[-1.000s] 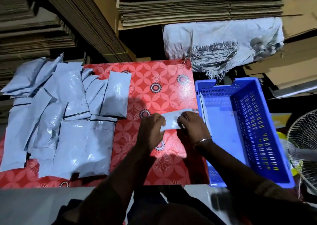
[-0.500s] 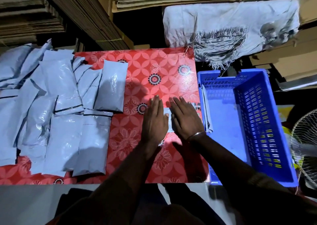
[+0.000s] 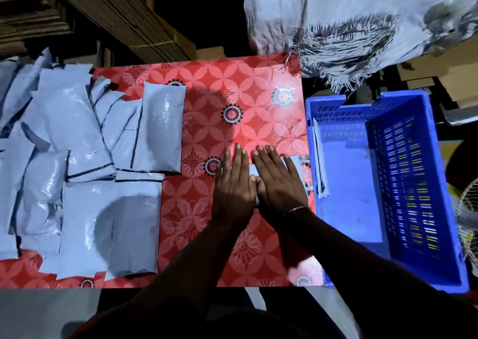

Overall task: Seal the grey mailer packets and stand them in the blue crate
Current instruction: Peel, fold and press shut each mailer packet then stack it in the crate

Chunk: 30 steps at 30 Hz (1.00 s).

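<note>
The blue crate (image 3: 413, 188) sits off the tabletop's (image 3: 232, 93) right edge; one grey packet (image 3: 320, 162) stands against its left wall. My left hand (image 3: 234, 191) and right hand (image 3: 280, 186) lie flat, fingers straight and together, pressing a grey mailer packet (image 3: 294, 161) near the right edge. The unsealed pile (image 3: 77, 170) covers the left side. A frayed white sack (image 3: 349, 23) hangs beyond the far right corner.

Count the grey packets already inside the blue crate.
1: a grey packet stands against the left wall of the blue crate; another flat behind it could be hidden.
</note>
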Motion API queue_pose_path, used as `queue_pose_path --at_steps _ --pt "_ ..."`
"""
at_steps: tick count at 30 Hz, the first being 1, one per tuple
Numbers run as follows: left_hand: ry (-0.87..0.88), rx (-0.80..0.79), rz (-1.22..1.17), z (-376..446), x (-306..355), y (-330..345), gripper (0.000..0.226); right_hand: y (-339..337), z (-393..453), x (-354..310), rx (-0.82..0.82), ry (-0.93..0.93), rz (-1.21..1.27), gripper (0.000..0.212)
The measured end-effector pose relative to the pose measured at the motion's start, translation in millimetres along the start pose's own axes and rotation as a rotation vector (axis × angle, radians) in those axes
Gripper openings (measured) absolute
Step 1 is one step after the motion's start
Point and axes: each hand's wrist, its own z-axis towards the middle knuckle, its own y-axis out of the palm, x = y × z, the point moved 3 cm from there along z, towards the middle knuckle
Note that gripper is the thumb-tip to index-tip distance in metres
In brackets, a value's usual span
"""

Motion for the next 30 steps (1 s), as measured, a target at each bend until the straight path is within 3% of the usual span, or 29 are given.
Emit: queue_pose_path --at_steps 10,15,21,25,30 --pt "0.004 -0.119 0.035 11.0 -3.4 2.8 0.063 0.4 3.2 0.9 -0.04 0.008 -0.013 0.059" --pt "0.023 -0.087 0.032 7.8 -3.9 3.3 0.058 2.7 2.9 2.9 -0.019 0.008 0.054 0.058" --pt "0.017 -0.06 -0.075 2.7 -6.3 4.5 0.063 0.9 0.1 2.6 -0.151 0.045 0.068 0.064" --pt "-0.037 -0.082 -0.032 3.0 -7.3 9.6 0.064 -4.8 -9.5 1.2 -0.158 0.136 0.108 0.064" --pt "-0.039 -0.088 -0.054 -8.4 -8.8 7.6 0.06 -15.3 -50.0 20.1 -0.157 0.386 0.134 0.072"
